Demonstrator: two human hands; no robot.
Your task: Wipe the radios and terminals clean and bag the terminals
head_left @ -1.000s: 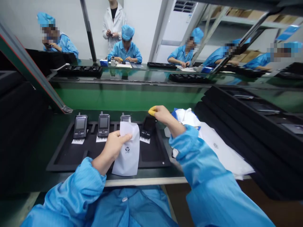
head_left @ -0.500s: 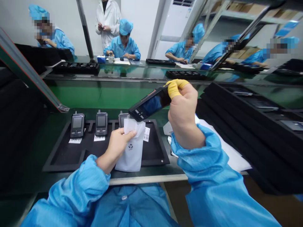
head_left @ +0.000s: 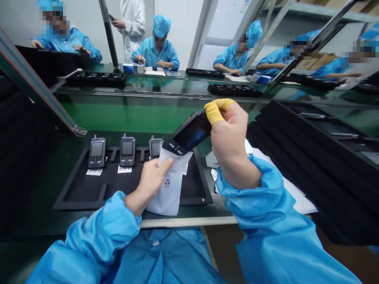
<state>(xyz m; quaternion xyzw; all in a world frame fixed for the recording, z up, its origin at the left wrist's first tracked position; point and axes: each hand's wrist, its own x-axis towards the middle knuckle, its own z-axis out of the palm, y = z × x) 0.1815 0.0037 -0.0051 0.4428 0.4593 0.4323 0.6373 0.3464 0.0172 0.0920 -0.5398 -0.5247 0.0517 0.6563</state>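
The left hand (head_left: pixel 150 178) pinches a white CPE pouch (head_left: pixel 169 197) near its mouth, fingers (head_left: pixel 167 163) closed, over a black tray (head_left: pixel 83 193). The right hand (head_left: pixel 229 144), in yellow finger cots (head_left: pixel 214 114), grips a tilted handheld device (head_left: pixel 191 136), lower end at that mouth. Beyond rest three antenna-topped devices (head_left: pixel 127 149).

the handset screen (head_left: pixel 193 135) looks glossy, the bag (head_left: pixel 168 195) matt plastic.

The left hand (head_left: pixel 151 179) pinches a white plastic bag (head_left: pixel 168 197) printed with a recycling mark (head_left: pixel 167 182), while the right hand (head_left: pixel 229 138), wearing yellow finger cots (head_left: pixel 214 114), holds a black handheld device (head_left: pixel 192 136) tilted at its mouth, above a foam tray (head_left: pixel 79 193) bearing three antenna-topped handsets (head_left: pixel 127 150).
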